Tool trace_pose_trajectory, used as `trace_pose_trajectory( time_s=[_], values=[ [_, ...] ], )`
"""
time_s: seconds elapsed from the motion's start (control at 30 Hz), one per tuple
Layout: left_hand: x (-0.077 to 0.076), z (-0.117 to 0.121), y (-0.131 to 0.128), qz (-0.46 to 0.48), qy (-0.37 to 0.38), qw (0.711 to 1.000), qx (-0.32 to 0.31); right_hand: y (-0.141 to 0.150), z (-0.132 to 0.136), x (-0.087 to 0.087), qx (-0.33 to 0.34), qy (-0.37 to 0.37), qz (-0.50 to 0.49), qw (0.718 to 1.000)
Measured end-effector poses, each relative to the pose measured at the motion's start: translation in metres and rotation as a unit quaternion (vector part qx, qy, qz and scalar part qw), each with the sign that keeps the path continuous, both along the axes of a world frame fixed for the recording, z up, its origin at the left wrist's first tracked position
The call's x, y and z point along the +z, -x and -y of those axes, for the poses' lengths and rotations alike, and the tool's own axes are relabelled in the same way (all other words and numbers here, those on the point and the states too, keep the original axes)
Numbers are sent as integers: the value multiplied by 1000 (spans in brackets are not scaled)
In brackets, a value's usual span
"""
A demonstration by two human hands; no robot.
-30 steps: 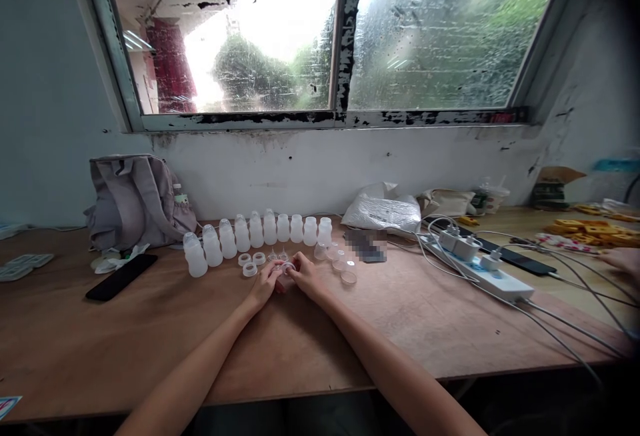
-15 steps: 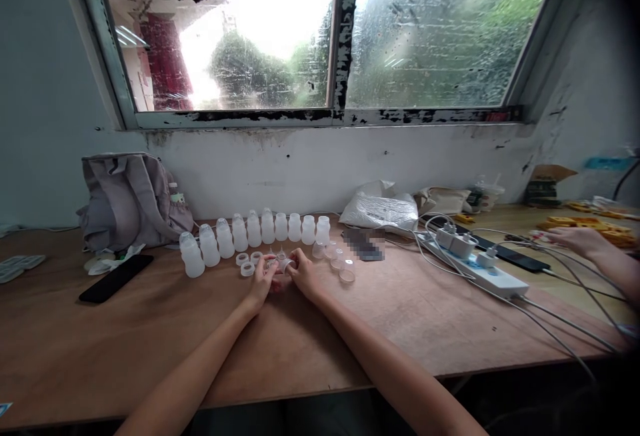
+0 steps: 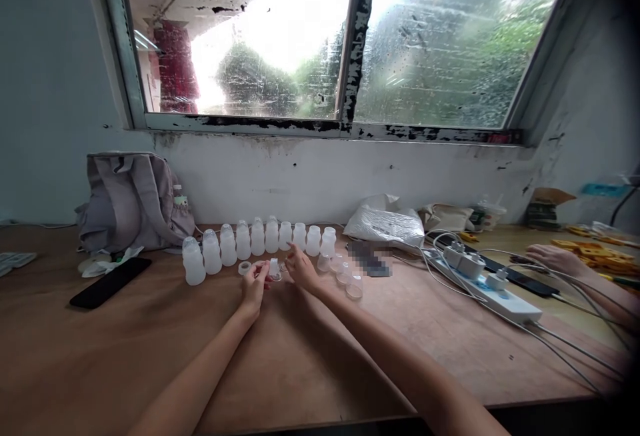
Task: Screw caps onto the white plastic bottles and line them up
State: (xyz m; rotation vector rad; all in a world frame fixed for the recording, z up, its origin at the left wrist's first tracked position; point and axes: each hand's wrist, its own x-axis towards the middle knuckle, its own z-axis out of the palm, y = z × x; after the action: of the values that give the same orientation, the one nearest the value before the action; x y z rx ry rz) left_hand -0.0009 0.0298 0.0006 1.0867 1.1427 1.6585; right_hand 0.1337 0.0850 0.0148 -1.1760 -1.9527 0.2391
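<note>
My left hand (image 3: 255,285) is closed in a pinch at the edge of a small white-and-clear baby bottle part (image 3: 275,268), whose exact shape I cannot make out. To its right is my right hand (image 3: 303,271), fingers apart and partly bent, one pointing towards the bottle row. I see nothing held in it. Behind both hands stands a curved row of frosted baby bottles (image 3: 243,243); those on the left wear clear tops, while those on the right, like this bottle (image 3: 328,243), have bare necks. A white ring (image 3: 245,268) lies left of my left hand. Several clear domed caps (image 3: 354,287) lie right of my right hand.
A grey backpack (image 3: 127,203) and black phone (image 3: 110,283) are on the left. At the right, a white power strip (image 3: 505,296) trails cables over the table. A silver pouch (image 3: 385,223) lies by the wall. Another person's hand (image 3: 557,259) is at far right.
My hands have moved apart; the right one has lifted off the part and extended a finger towards the bottles. My left hand stays at the part. The view has shifted slightly.
</note>
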Motion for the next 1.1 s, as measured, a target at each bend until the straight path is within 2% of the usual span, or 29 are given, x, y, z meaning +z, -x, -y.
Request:
trace_pose_trajectory(
  time_s=[0.17,0.23,0.3,0.4,0.53,0.6,0.67,0.77,0.83,0.9,1.0,1.1],
  values=[
    [4,-1,7,4,3,1000,14,13,-64,44,-122,52,135,982],
    [5,-2,10,6,4,1000,26,18,-75,53,-151,61,154,975],
    [5,-2,12,6,7,999,31,22,-77,54,-157,58,157,973],
    [5,-2,12,4,7,1000,30,20,-68,51,-156,45,153,975],
    [6,0,9,6,-10,999,32,0,-42,54,-152,4,129,980],
    [6,2,6,8,-22,999,31,-15,-24,55,-124,-59,60,989],
    [6,4,4,9,-28,999,27,-30,-5,50,-79,-86,-14,993],
    [4,7,0,2,-25,1000,15,-46,20,33,-22,-47,-102,993],
    [2,7,-2,-7,-24,1000,8,-51,32,20,8,-28,-125,992],
    [0,7,-4,-11,-24,1000,3,-52,39,9,19,-48,-125,991],
    [-1,7,-5,-16,-19,1000,-1,-48,47,1,41,-73,-114,990],
    [-1,7,-5,-23,-19,1000,-5,-41,55,-1,98,-8,-111,989]
  ],
)
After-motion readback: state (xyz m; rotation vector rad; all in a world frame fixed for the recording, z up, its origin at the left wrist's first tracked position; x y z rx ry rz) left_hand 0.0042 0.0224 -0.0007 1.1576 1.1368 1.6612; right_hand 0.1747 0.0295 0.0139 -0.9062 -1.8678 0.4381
